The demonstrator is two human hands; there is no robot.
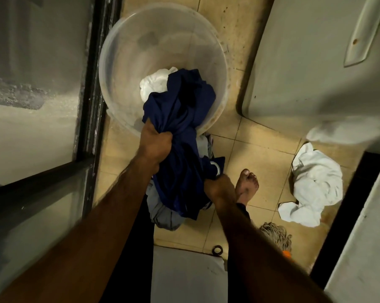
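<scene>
You hold the blue cloth (pixel 184 119) with both hands. Your left hand (pixel 156 145) is a tight fist, with its fingers curled round a bunch of the cloth. Your right hand (pixel 215 184) grips the near end, lower down and closer to you (the cloth hides most of its fingers, but they wrap it).

The cloth is bunched into a long roll. Its long way runs from your right hand, past your left hand, and on away from you. The far end points into the tub (pixel 141 40), which sits just past your left hand. That end hangs over the rim and lies on a white cloth (pixel 154 84) inside.

I think you are putting the blue cloth into the tub and are about half done. Next you would need to push both hands forward and let go, so the near end drops in too. Mind the grey cloth (pixel 162 217) under your hands. I cannot tell if you hold it as well.
</scene>
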